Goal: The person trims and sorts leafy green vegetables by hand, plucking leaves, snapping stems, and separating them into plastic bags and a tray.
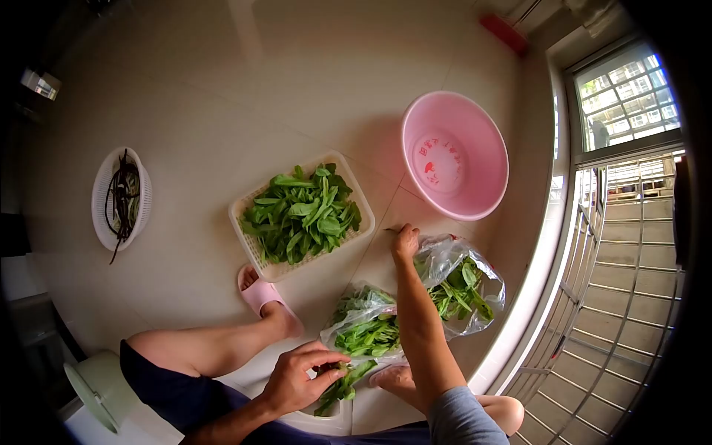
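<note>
My left hand [302,377] is closed, thumb and fingers pinching a bunch of leafy greens [347,387] low over my lap. Stretched forward, my right hand [406,242] is closed beside a clear plastic bag of greens [461,291]. A thin dark bit pokes out from its fingertips, too small to name. Between my feet lies a second clear bag with greens [367,334], partly hidden by my right forearm. Ahead, a cream plastic basket [252,256] holds a heap of loose green leaves [304,213].
A pink basin [475,126] stands on the tiled floor at right, near the wall. White basket [99,196] at far left holds long dark pods or stalks. Barred window [627,104] on the right, red-headed broom or brush [504,34] at the back.
</note>
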